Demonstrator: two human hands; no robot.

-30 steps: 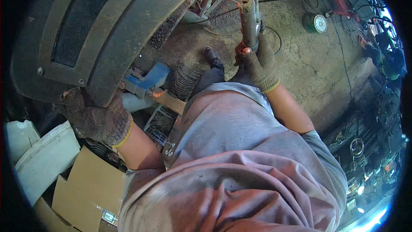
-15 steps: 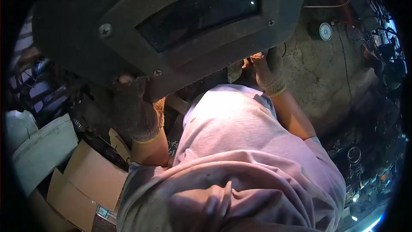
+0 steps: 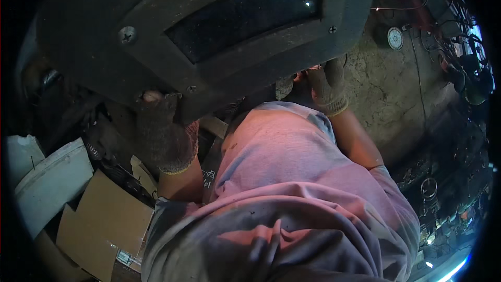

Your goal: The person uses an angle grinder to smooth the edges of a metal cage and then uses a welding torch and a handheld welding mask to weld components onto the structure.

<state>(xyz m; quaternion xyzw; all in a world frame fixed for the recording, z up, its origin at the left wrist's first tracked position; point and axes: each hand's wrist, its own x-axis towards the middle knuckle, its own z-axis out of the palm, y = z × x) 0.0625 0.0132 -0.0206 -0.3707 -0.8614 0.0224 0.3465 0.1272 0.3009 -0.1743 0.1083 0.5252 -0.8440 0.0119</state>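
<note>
A dark welding shield (image 3: 271, 57) with a tinted window (image 3: 250, 15) fills the upper part of the view. My left hand (image 3: 162, 130), in a dirty knit glove, is closed at its lower left edge, the bare thumb tip showing against it. Beneath the shield's lower right edge is my right hand (image 3: 327, 86), also gloved. Its fingers look curled, with a reddish glow at the tips. The shield covers most of what they hold and the area beyond.
Cardboard (image 3: 102, 224) and curved pale pieces (image 3: 55, 183) lie at the left. A round white dial-like object (image 3: 395, 38) rests on the stained floor (image 3: 386, 83) at the right, near a thin cable (image 3: 420, 81). Dark clutter lines the far right.
The bright white light on my shirt has faded to a dimmer reddish glow. The shield has shifted very slightly; both hands stay nearly where they were.
</note>
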